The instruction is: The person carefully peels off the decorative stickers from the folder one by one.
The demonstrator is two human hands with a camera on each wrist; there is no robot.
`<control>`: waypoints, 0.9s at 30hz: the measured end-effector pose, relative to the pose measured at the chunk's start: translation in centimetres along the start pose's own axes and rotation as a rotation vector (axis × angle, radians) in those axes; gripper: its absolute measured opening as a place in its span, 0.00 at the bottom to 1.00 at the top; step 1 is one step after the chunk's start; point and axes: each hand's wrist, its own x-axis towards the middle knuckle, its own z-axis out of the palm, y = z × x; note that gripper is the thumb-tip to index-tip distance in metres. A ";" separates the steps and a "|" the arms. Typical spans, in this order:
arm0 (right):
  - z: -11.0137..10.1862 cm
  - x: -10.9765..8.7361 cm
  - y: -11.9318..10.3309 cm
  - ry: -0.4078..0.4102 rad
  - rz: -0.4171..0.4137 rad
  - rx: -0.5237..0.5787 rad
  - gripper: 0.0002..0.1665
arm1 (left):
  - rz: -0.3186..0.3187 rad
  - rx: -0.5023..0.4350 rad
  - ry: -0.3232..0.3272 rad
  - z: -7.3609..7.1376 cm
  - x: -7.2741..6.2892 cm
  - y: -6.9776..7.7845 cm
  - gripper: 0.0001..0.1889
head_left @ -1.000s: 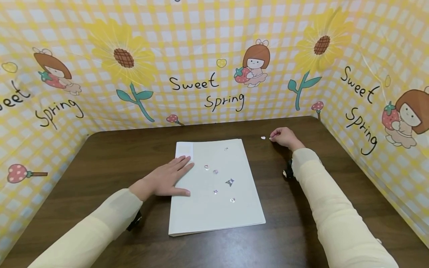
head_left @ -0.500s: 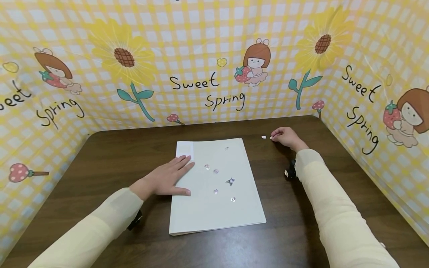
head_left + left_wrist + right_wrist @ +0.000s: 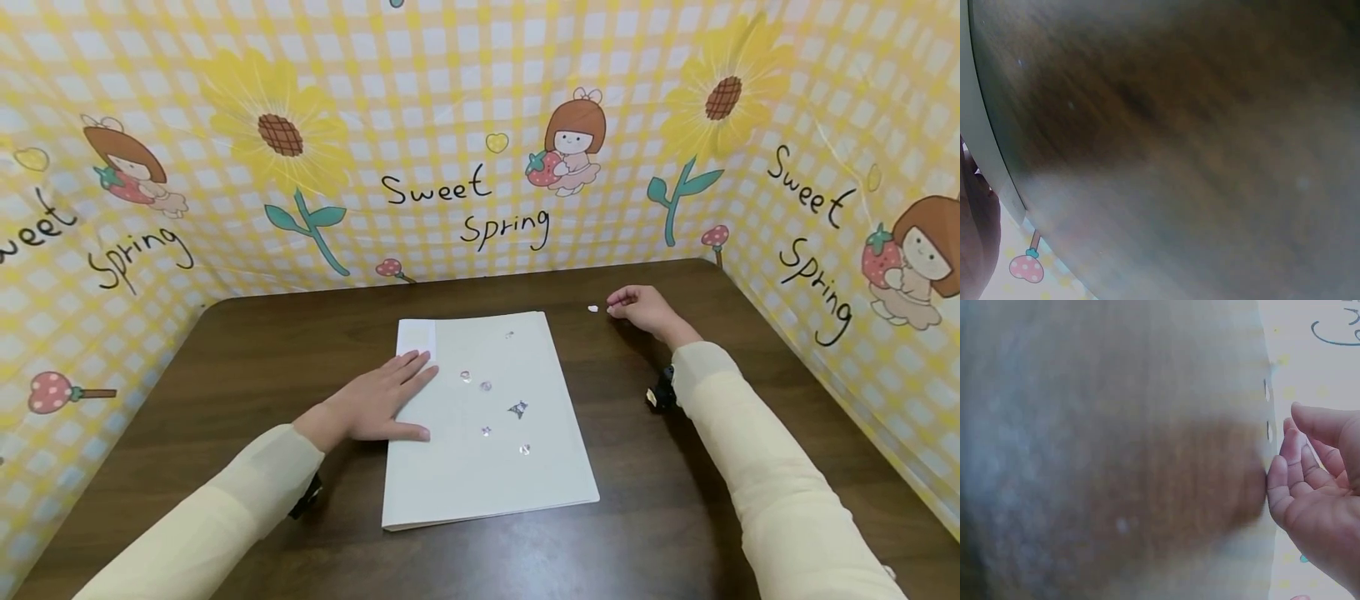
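One tip: left hand [image 3: 381, 405] spread on the off-white rectangular folder [image 3: 442, 483], lift the nearest small white piece [image 3: 1269, 432] edge-first with right hand [image 3: 643, 309] at two o'clock (can't tell if pinching).

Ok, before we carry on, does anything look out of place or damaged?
Nothing looks spilled or damaged. One mild oddity: a small white piece lies on the brown table, just left of the right hand, apart from the small shiny pieces scattered on the white folder. That may be deliberate.
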 end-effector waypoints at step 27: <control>5.9 -0.1 -5.1 -0.111 -0.068 0.104 0.17 | -0.014 0.027 -0.015 0.0 0.1 -0.1 0.56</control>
